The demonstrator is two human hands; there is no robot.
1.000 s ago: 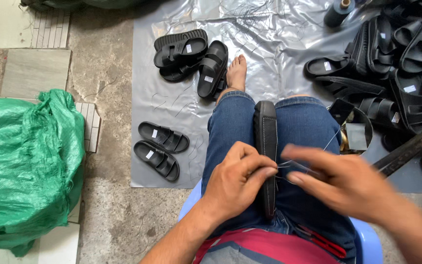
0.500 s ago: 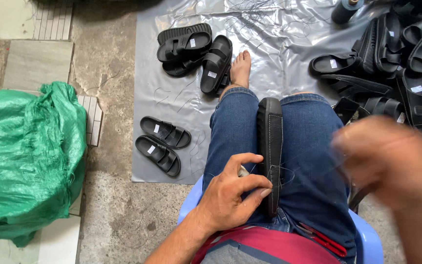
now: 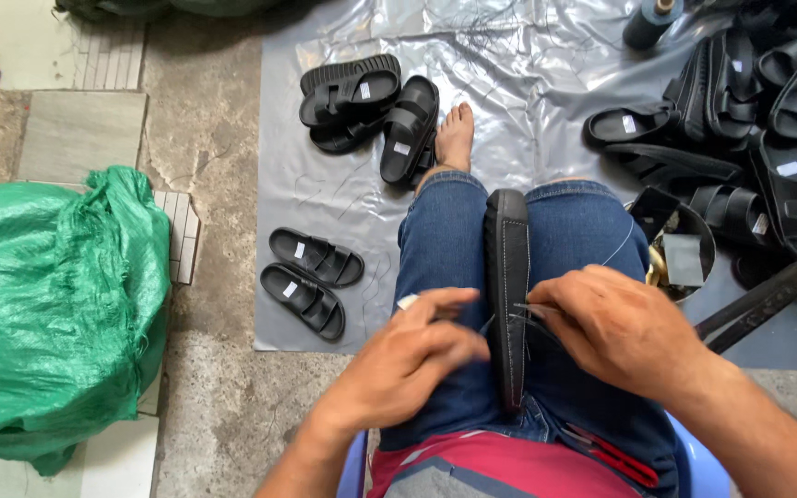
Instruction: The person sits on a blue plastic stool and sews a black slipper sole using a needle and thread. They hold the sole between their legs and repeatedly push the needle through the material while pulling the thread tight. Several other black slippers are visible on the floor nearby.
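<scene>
standing on its edge between the knees of a seated person in blue jeans, a black sandal sole is being gripped by the thighs, with a row of pale stitches running along its side. the right hand is pinching a thin needle against the sole, fingers closed tight on it, with a thread trailing up across the right thigh. the left hand is hovering just beside the sole over the left thigh, fingers loosely curled; whether it is holding anything cannot be told. a bare foot is resting on a grey plastic sheet. a pair of black sandals is lying on the sheet's left edge, more are lying near the foot, and a pile of them is sitting at the right. a green sack is slumping on the concrete at far left.
</scene>
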